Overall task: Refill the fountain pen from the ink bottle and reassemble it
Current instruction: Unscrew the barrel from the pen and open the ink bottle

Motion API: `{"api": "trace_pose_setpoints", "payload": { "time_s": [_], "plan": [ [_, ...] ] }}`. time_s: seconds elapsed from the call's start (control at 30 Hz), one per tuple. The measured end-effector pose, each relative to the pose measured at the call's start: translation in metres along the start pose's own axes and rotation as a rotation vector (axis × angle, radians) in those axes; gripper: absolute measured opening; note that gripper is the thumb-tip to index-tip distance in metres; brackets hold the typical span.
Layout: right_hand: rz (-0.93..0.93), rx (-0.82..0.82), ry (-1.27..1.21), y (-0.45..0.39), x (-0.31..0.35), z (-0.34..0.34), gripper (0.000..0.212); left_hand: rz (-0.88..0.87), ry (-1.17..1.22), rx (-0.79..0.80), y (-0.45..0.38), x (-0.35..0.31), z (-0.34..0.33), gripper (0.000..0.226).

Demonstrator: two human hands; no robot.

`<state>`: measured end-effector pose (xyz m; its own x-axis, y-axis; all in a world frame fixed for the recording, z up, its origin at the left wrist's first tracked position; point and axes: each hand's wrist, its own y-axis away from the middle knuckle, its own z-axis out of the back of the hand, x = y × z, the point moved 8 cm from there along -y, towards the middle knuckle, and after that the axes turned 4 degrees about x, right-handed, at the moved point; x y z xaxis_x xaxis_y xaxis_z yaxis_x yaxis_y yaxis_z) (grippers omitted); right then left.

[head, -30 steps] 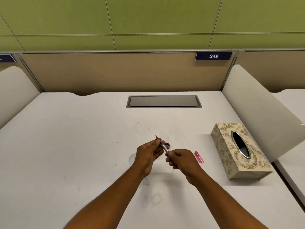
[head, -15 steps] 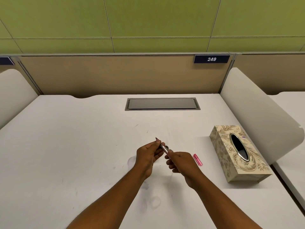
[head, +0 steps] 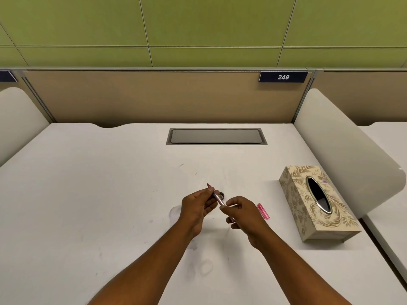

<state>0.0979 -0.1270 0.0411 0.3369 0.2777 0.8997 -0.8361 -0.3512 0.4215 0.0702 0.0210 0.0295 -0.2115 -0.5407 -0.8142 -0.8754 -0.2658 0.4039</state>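
A thin fountain pen point(head: 217, 197) slants between my two hands above the white desk point(head: 88, 194), its nib pointing up and to the left. My left hand point(head: 198, 208) pinches the pen's front section just below the nib. My right hand point(head: 241, 213) grips the rear end, which its fingers hide. A small dark round thing point(head: 221, 195), maybe the ink bottle, peeks out on the desk behind the pen, mostly hidden. A pink pen part point(head: 263, 212) lies on the desk just right of my right hand.
A patterned tissue box point(head: 317, 203) stands at the right. A grey cable hatch point(head: 216, 136) is set in the desk at the back. Curved white dividers point(head: 343, 150) close both sides, with a tan panel behind. Faint ink stains point(head: 175, 213) mark the desk near my left hand.
Both hands stay in the same place with the pen between them. My right hand's fingers have shifted slightly on the rear end. The view has tilted a little.
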Motion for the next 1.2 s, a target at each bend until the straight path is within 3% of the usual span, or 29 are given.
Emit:
{"api": "trace_pose_setpoints", "payload": {
  "time_s": [0.13, 0.33, 0.53, 0.67, 0.9, 1.2],
  "plan": [
    [-0.037, 0.05, 0.001, 0.0, 0.001, -0.003, 0.03, 0.0, 0.003, 0.008, -0.001, 0.0, -0.001, 0.014],
    [0.01, 0.036, 0.017, 0.002, 0.004, -0.001, 0.018, -0.005, -0.019, 0.016, -0.002, -0.001, -0.003, 0.014],
    [-0.001, 0.04, 0.041, 0.003, 0.009, -0.003, 0.03, 0.001, -0.032, 0.032, -0.002, -0.004, -0.004, 0.017],
    [0.01, -0.004, 0.031, 0.002, 0.008, -0.001, 0.023, 0.003, -0.039, 0.035, -0.002, -0.003, -0.003, 0.017],
    [-0.059, 0.052, 0.038, 0.004, 0.006, -0.006, 0.037, 0.005, -0.061, 0.035, -0.001, -0.003, -0.002, 0.019],
    [-0.048, 0.04, 0.006, 0.002, 0.007, -0.004, 0.031, 0.006, -0.059, 0.042, -0.002, -0.006, -0.002, 0.017]
  ]
}}
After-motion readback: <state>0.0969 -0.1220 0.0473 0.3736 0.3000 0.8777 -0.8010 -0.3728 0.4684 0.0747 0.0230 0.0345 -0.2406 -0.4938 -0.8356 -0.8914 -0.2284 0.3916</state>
